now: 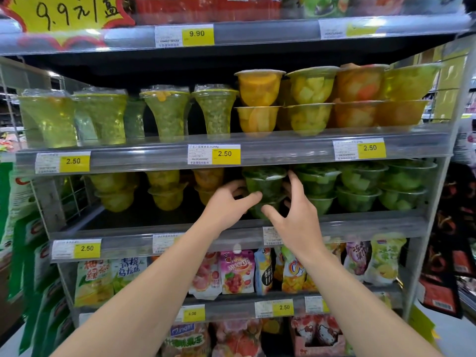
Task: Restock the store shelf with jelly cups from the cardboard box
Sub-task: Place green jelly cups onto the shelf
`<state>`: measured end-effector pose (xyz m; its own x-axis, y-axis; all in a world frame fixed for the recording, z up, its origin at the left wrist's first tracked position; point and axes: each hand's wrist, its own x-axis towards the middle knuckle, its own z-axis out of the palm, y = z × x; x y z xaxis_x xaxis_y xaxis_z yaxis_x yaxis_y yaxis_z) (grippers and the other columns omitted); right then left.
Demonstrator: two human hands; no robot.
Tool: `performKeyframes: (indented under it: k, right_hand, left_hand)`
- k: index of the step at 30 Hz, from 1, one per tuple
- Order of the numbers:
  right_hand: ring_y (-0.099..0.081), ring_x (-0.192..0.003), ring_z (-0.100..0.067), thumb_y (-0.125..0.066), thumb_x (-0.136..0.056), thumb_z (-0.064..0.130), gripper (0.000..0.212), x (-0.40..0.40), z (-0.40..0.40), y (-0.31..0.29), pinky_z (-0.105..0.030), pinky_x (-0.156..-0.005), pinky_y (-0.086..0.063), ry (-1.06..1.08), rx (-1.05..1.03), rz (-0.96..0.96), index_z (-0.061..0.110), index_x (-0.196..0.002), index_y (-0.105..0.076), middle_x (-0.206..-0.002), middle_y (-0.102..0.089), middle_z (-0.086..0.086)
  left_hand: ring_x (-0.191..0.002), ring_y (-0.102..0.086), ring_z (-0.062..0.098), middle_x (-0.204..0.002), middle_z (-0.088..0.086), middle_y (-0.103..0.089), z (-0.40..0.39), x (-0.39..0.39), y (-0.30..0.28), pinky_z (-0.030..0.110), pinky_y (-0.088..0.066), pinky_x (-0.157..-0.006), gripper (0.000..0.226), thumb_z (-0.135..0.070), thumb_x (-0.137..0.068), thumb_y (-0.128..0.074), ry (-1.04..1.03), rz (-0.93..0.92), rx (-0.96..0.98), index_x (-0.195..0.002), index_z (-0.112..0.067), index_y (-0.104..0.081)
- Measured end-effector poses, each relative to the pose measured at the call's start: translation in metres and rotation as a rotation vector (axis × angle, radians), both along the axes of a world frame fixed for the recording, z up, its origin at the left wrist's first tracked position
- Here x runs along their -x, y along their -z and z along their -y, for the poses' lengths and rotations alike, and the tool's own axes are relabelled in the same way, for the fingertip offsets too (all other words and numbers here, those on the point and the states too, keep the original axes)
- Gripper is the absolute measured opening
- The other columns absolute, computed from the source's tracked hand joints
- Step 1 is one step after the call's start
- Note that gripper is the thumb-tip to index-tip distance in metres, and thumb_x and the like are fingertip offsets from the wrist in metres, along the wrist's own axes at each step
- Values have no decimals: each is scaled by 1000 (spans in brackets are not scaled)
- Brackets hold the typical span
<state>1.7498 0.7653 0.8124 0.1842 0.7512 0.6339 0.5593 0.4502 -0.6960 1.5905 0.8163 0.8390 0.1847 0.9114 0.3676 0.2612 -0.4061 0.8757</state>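
Both my hands, left (226, 202) and right (293, 215), loosely cup the green jelly cup stack (262, 186); I'd square it flush before letting go.

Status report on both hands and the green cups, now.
Left hand and right hand flank the green jelly cup stack, fingers around it. Stack on third shelf. Nothing blocking.

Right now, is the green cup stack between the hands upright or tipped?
Upright. The green cup stack stands level on the shelf, its lids flat. The left hand and right hand flank it.
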Motion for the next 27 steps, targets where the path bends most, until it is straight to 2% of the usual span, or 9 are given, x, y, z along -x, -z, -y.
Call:
performKeyframes:
  k: [3, 6, 10, 13, 16, 19, 22, 25, 27]
  right_hand:
    - [-43, -133, -6, -67, -92, 28, 76, 0, 3, -3, -23, -105, -36, -5, -31, -43, 28, -155, -24, -143, -50, 6]
    - [-45, -134, -7, -63, -94, 19, 70, -4, 2, -9, -33, -112, -39, -30, -29, -48, 30, -154, -28, -143, -52, 4]
    - [-41, -138, -8, -60, -93, 14, 75, -7, 3, -8, -30, -112, -37, -65, 18, -25, 32, -156, -22, -149, -46, 3]
    - [-39, -138, -10, -62, -92, 15, 78, -4, 5, -1, -34, -113, -37, -27, 19, -23, 28, -156, -19, -151, -42, 5]
    - [-45, -132, -15, -63, -92, 19, 68, -2, 3, 9, -36, -109, -41, 48, 20, -8, 20, -151, -30, -144, -48, 1]
    - [-54, -122, -19, -63, -93, 23, 55, -1, -1, 4, -37, -102, -47, 74, 48, 6, 17, -144, -43, -131, -59, -2]
    - [-56, -117, -19, -64, -93, 26, 50, 0, -3, -5, -32, -98, -46, 99, 30, -16, 15, -140, -49, -127, -62, -1]
    - [-58, -115, -18, -64, -93, 27, 47, 0, -3, -4, -36, -98, -49, 103, 23, -43, 15, -137, -52, -126, -63, -1]
    - [-60, -113, -19, -64, -93, 27, 45, -1, -6, -2, -37, -97, -50, 115, 40, -30, 14, -136, -53, -122, -65, -2]
  left_hand:
    - [-113, -62, 4, -113, -17, -68, 2, 1, -5, 37, -52, -100, 27, -41, -82, -76, -20, 22, -46, -106, -41, -62]
    - [-111, -64, 9, -117, -8, -69, 2, -2, -12, 38, -51, -102, 39, -30, -84, -78, -26, 2, -76, -119, -28, -61]
    - [-102, -69, 10, -108, -9, -73, 5, -8, -14, 41, -56, -94, 61, -53, -63, -78, -103, -34, -124, -118, -29, -64]
    - [-104, -67, 7, -110, -13, -72, 7, -9, -11, 38, -55, -94, 69, -59, -62, -75, -141, -48, -144, -123, -30, -62]
    - [-109, -65, 9, -115, -13, -70, 7, -6, -8, 40, -55, -95, 65, -64, -61, -73, -82, -49, -37, -117, -34, -62]
    - [-103, -68, 12, -109, -10, -72, 6, -10, -6, 43, -59, -89, 59, -68, -53, -71, -38, 2, 31, -103, -38, -65]
    - [-98, -70, 15, -103, -7, -73, 5, -12, -8, 44, -61, -83, 44, -62, -61, -74, -64, 45, 8, -96, -37, -64]
    - [-98, -70, 17, -103, -4, -73, 3, -12, -8, 44, -61, -83, 24, -46, -77, -78, -61, 70, 21, -94, -36, -63]
    - [-97, -70, 16, -103, -6, -73, 3, -12, -7, 43, -61, -83, 31, -52, -71, -76, -56, 44, 14, -95, -37, -64]
